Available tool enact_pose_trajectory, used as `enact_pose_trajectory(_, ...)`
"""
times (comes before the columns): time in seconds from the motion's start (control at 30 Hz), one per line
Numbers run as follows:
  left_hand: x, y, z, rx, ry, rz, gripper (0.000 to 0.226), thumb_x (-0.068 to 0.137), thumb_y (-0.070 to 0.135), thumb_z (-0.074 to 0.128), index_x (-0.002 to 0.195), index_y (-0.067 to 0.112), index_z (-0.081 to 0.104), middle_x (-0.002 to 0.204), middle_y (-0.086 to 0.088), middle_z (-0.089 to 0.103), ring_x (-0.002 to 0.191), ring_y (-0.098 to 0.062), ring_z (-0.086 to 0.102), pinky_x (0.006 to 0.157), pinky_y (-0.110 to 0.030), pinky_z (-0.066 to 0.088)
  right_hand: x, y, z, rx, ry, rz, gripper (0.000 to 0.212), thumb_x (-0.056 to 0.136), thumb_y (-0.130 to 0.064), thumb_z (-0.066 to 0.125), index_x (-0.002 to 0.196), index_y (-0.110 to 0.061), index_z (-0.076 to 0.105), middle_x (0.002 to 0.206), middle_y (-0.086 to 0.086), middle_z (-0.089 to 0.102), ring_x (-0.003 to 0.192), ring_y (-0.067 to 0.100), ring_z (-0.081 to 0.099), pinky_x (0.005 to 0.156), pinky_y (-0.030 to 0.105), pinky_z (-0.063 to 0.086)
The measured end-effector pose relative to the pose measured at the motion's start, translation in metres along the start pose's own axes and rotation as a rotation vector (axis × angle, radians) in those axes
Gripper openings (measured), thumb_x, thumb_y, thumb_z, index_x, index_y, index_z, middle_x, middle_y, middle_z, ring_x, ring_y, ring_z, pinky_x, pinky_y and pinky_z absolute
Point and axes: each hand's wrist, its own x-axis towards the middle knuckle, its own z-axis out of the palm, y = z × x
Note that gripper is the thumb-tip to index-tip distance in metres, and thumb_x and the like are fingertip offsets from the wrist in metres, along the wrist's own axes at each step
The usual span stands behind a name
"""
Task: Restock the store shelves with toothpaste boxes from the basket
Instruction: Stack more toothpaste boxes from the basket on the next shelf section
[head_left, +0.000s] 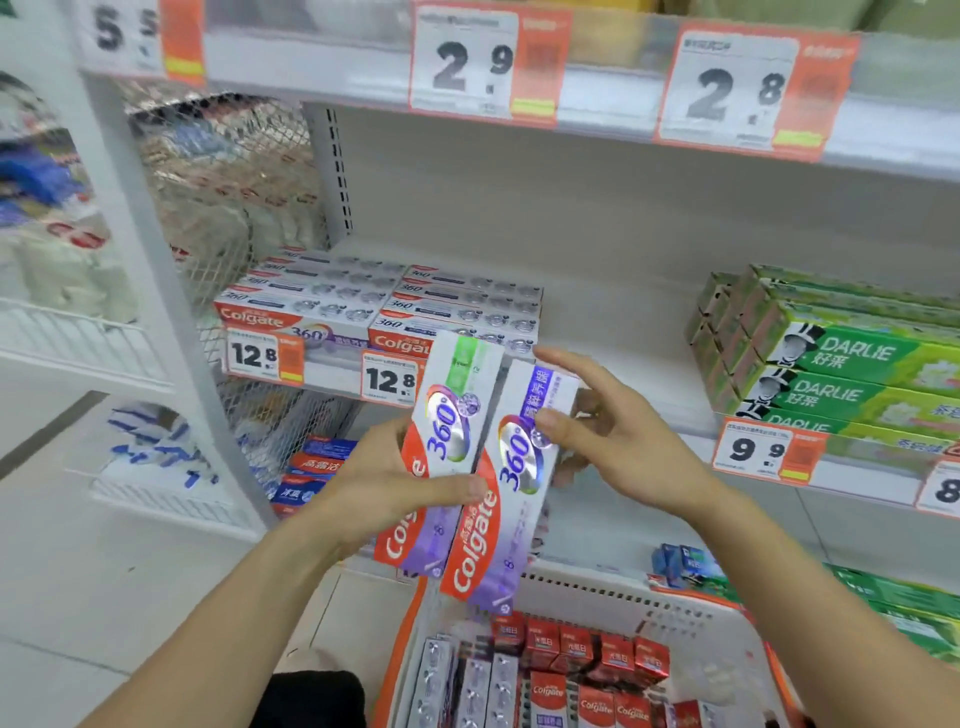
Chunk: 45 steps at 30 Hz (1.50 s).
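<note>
Holding two Colgate 360 boxes side by side, our hands meet in front of the middle shelf (597, 332). Our left hand (387, 480) curls round the lower half of the green-topped box (441, 447), thumb laid across its face and reaching onto its neighbour. Our right hand (618, 436) is half spread: the thumb presses the front of the purple-topped box (511, 483) and some fingers curl behind its right edge, while the forefinger stretches out free above it. Both boxes stand nearly upright, tilted a little to the right, touching along their long edges, red Colgate bands at the bottom and shiny 360 emblems at mid-height.

Below them sits the orange-and-white basket (587, 592), packed with more toothpaste boxes (566, 670), red ends and silver sides showing. Behind our hands, on the shelf's left part, lie stacked Colgate boxes (374, 301) above two 12.8 price tags (260, 356). Well apart to the right stand green Darlie boxes (841, 358) over a 9.9 tag (766, 449).
</note>
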Motion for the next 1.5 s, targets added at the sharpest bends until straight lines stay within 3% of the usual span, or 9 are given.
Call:
enact_pose_trajectory(0.13, 0.006, -0.006, -0.016, -0.072, 0.457, 0.069, 0.040, 0.068, 0.015, 0.090, 0.101, 0.015, 0.067, 0.080, 0.008, 0.077, 0.067, 0.003, 0.069, 0.058, -0.010, 0.050, 0.031, -0.032, -0.003, 0.000, 0.087, -0.058, 0.033, 0.095, -0.020, 0.063, 0.124, -0.036, 0.057, 0.106, 0.021, 0.067, 0.076, 0.030, 0.072, 0.061, 0.033, 0.059)
enact_pose_trajectory(0.3, 0.015, -0.012, -0.047, -0.171, 0.795, 0.054, 0.055, 0.068, 0.027, 0.092, 0.109, 0.017, 0.058, 0.097, 0.004, 0.071, 0.086, -0.014, 0.070, 0.078, -0.036, 0.055, 0.078, -0.055, -0.006, 0.269, 0.425, -0.058, 0.030, 0.094, -0.006, 0.065, 0.117, -0.017, 0.047, 0.086, 0.011, 0.069, 0.058, 0.029, 0.069, 0.060, 0.044, 0.062)
enact_pose_trajectory(0.4, 0.021, -0.011, -0.048, -0.223, 0.766, 0.030, 0.050, 0.073, 0.024, 0.089, 0.110, 0.012, 0.056, 0.095, 0.003, 0.069, 0.082, -0.010, 0.067, 0.074, -0.033, 0.050, 0.117, -0.058, 0.006, 0.372, 0.406, -0.004, 0.047, 0.089, -0.006, 0.070, 0.125, -0.016, 0.041, 0.089, 0.013, 0.067, 0.062, 0.033, 0.070, 0.073, 0.054, 0.061)
enact_pose_trajectory(0.63, 0.040, -0.009, -0.037, -0.403, 0.680, -0.026, 0.056, 0.083, 0.008, 0.075, 0.124, 0.006, 0.037, 0.101, -0.008, 0.065, 0.084, -0.017, 0.067, 0.067, -0.028, 0.049, 0.192, -0.059, 0.042, 0.425, 0.348, 0.061, 0.053, 0.085, 0.001, 0.071, 0.124, -0.016, 0.039, 0.113, 0.018, 0.068, 0.085, 0.029, 0.074, 0.077, 0.046, 0.062)
enact_pose_trajectory(0.8, 0.034, -0.002, -0.042, -0.382, 0.647, 0.045, 0.060, 0.086, 0.008, 0.075, 0.125, 0.015, 0.030, 0.101, -0.001, 0.065, 0.087, -0.010, 0.067, 0.066, -0.022, 0.049, 0.216, -0.042, 0.048, -0.014, 0.378, 0.080, 0.050, 0.067, -0.011, 0.088, 0.100, -0.024, 0.053, 0.110, 0.011, 0.063, 0.088, 0.024, 0.070, 0.069, 0.040, 0.062)
enact_pose_trajectory(0.93, 0.029, -0.002, -0.044, -0.469, 0.746, 0.038, 0.061, 0.081, 0.008, 0.079, 0.123, 0.026, 0.039, 0.104, -0.001, 0.070, 0.087, -0.017, 0.071, 0.083, -0.044, 0.059, 0.222, -0.038, 0.044, -0.354, 0.294, 0.090, 0.042, 0.068, -0.018, 0.089, 0.099, -0.019, 0.061, 0.106, 0.000, 0.065, 0.090, 0.013, 0.064, 0.052, 0.018, 0.046)
enact_pose_trajectory(1.07, 0.028, 0.003, -0.049, -0.488, 0.792, 0.091, 0.062, 0.082, 0.007, 0.078, 0.122, 0.040, 0.045, 0.100, 0.014, 0.068, 0.087, -0.006, 0.068, 0.072, -0.030, 0.055, 0.230, -0.046, 0.042, -0.547, 0.138, 0.079, 0.054, 0.069, -0.026, 0.091, 0.111, -0.023, 0.057, 0.117, -0.004, 0.058, 0.109, 0.016, 0.056, 0.079, 0.027, 0.043)
enact_pose_trajectory(1.17, 0.031, 0.011, -0.059, -0.460, 0.773, 0.092, 0.055, 0.082, 0.004, 0.078, 0.109, 0.044, 0.050, 0.092, 0.017, 0.068, 0.085, -0.009, 0.069, 0.077, -0.035, 0.056, 0.241, -0.055, 0.040, -0.761, -0.028, 0.064, 0.066, 0.074, -0.036, 0.086, 0.131, -0.022, 0.054, 0.134, -0.002, 0.056, 0.120, 0.018, 0.054, 0.092, 0.027, 0.041)
enact_pose_trajectory(1.5, 0.054, 0.021, -0.084, -0.379, 0.709, 0.004, 0.034, 0.078, 0.017, 0.084, 0.087, 0.029, 0.054, 0.086, 0.004, 0.072, 0.076, -0.017, 0.071, 0.069, -0.033, 0.057, 0.328, -0.060, 0.053, -0.802, 0.024, -0.037, 0.060, 0.078, -0.030, 0.085, 0.130, -0.012, 0.062, 0.130, 0.008, 0.063, 0.110, 0.026, 0.061, 0.083, 0.029, 0.049)
